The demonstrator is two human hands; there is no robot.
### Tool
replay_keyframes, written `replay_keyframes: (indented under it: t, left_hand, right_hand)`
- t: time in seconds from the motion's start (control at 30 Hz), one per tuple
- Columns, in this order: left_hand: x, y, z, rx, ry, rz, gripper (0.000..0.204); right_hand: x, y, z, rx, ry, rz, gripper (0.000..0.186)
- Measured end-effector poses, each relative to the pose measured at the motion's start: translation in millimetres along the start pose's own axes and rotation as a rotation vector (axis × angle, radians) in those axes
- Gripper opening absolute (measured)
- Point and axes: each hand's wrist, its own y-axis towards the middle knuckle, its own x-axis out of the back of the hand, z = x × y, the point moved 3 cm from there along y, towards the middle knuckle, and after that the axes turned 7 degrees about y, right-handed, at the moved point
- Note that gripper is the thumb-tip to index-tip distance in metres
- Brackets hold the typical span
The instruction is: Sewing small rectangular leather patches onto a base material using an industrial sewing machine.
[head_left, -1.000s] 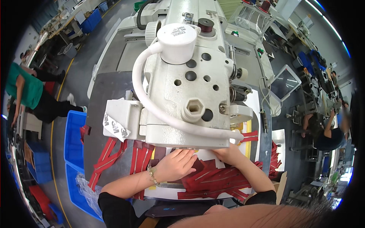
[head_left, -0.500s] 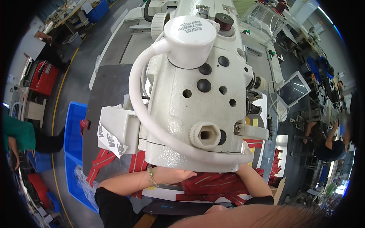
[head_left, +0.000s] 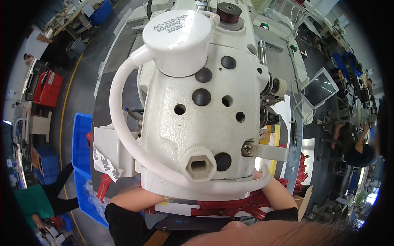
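A large white sewing-machine head (head_left: 205, 127) fills the middle, with a white cylinder (head_left: 176, 39) and a curved white hose (head_left: 117, 106). My left hand (head_left: 158, 197) reaches under its front from the lower left; only the wrist with a beaded bracelet shows. My right hand (head_left: 271, 186) reaches in behind the hose at the lower right. The fingers of both, and whatever they touch, are hidden by the machine. Red zipper strips (head_left: 221, 209) lie on the work surface between my forearms, with more (head_left: 104, 184) at the left.
Blue bins (head_left: 80, 143) with crumpled plastic stand left of the table. A tilted screen (head_left: 320, 88) is at the right. A person in green (head_left: 35, 201) and another in white (head_left: 39, 43) are in the left aisle; a seated worker (head_left: 357, 151) is at right.
My head's view has shifted closer over the machine, which now hides both hands. The person in green appears farther down the left side; a person in white has come into view above.
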Motion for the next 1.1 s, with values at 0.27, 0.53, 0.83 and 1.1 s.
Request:
replay_keyframes:
  t: [0.27, 0.53, 0.83, 1.1]
  left_hand:
    - [25.4, 1.9, -2.6, 0.030, 0.066, -0.002, 0.049]
    - [25.9, 9.4, 0.1, 0.032, 0.092, -0.039, 0.046]
    - [9.9, 9.6, 1.8, 0.007, 0.045, -0.062, 0.047]
    - [2.3, 8.9, 12.2, -0.027, 0.023, -0.057, 0.049]
  right_hand:
    - [12.7, 23.8, 37.4, -0.227, 0.264, 0.035, 0.039]
    - [10.4, 27.0, 29.0, -0.191, 0.212, 0.079, 0.043]
    - [7.5, 22.6, 20.8, 0.042, 0.006, 0.078, 0.045]
    - [6.4, 18.6, 21.7, 0.158, -0.137, 0.073, 0.040]
